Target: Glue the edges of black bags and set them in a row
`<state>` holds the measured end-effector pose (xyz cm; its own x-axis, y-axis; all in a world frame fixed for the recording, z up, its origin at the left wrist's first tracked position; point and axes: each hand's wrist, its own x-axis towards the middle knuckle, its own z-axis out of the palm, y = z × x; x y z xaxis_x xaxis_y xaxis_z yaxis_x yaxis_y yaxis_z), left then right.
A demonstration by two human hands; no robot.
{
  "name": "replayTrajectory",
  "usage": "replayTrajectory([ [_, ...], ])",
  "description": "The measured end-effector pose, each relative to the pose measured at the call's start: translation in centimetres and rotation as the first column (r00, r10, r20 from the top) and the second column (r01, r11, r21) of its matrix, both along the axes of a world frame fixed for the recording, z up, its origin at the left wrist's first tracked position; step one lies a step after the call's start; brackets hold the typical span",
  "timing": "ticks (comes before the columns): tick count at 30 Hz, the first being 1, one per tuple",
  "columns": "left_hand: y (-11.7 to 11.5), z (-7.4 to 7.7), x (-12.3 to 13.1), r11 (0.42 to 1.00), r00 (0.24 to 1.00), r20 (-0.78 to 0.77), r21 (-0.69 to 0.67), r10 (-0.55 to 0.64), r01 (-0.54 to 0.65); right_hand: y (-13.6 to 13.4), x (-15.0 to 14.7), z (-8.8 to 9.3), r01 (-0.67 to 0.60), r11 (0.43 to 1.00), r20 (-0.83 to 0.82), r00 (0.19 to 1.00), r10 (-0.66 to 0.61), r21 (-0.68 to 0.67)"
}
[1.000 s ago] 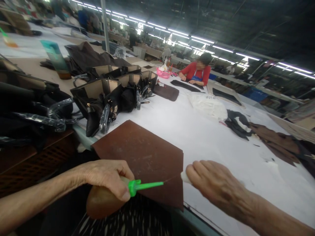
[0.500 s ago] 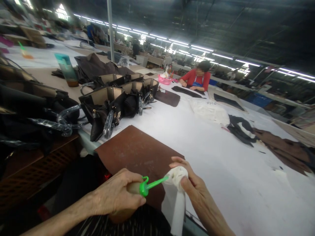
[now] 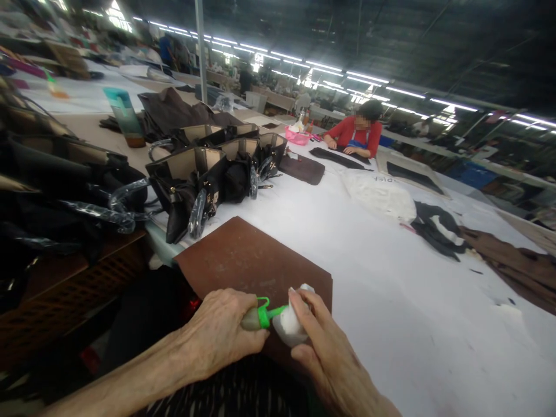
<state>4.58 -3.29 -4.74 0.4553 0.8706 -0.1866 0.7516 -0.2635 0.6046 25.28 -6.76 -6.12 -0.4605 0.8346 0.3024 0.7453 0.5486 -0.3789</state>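
Note:
My left hand (image 3: 221,333) is wrapped round a brownish squeeze bottle with a green nozzle (image 3: 266,315). The nozzle tip is pushed into a wad of white cloth (image 3: 289,324), which my right hand (image 3: 324,347) pinches closed just in front of me. Both hands hover over the near edge of a flat brown board (image 3: 243,263) lying on the white table (image 3: 382,289).
Several black handbags with tan linings (image 3: 204,174) stand at the table's left, with more bags and a wooden crate further left. A person in red (image 3: 358,133) works at the far end. Dark fabric pieces (image 3: 438,229) and a white bag (image 3: 382,194) lie to the right.
My right hand lifted the white cloth off the table and bunched it over the nozzle. The left hand brought the bottle closer to it.

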Motion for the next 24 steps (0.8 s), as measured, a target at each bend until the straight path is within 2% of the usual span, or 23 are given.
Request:
replayTrajectory([
  [3, -0.1, 0.2, 0.2, 0.996, 0.999, -0.045, 0.092, 0.003, 0.001, -0.1, -0.3, -0.1, 0.030, 0.985, 0.058, 0.998, -0.040, 0.170],
  [7, -0.4, 0.3, 0.4, 0.990, 0.995, -0.093, 0.137, 0.041, -0.028, 0.0, -0.1, -0.7, 0.021, 0.929, 0.175, 0.980, -0.091, 0.370],
  [11, -0.7, 0.7, 0.2, 0.992, 0.996, -0.074, 0.122, 0.045, -0.036, 0.2, 0.8, -1.1, -0.092, 0.860, 0.218, 0.976, -0.023, 0.503],
  [13, -0.7, 1.2, 0.0, 0.997, 0.997, -0.048, 0.055, 0.056, -0.053, 0.3, 0.9, -1.0, -0.052, 0.851, 0.136, 0.990, -0.024, 0.522],
  [16, -0.3, 2.1, -0.3, 0.983, 0.997, 0.025, -0.165, 0.078, -0.073, 0.1, 0.6, -0.8, 0.099, 0.926, -0.089, 0.993, -0.071, 0.366],
  [18, 0.0, 2.6, -0.4, 0.944, 0.994, 0.083, -0.327, 0.070, -0.039, -0.2, 0.6, -0.6, 0.122, 0.960, -0.180, 0.981, -0.077, 0.253],
  [20, 0.3, 3.0, -0.6, 0.903, 0.990, 0.122, -0.429, 0.068, -0.009, -0.5, 0.8, -0.4, 0.147, 0.982, -0.277, 0.954, -0.110, 0.118],
  [22, 0.3, 3.2, -0.8, 0.883, 0.985, 0.139, -0.468, 0.103, -0.027, -0.6, 0.9, 0.0, 0.142, 0.984, -0.467, 0.867, -0.177, -0.111],
  [24, 0.2, 3.2, -0.8, 0.876, 0.981, 0.135, -0.479, 0.142, -0.061, -0.4, 0.7, 0.4, 0.045, 0.946, -0.662, 0.703, -0.258, -0.321],
])
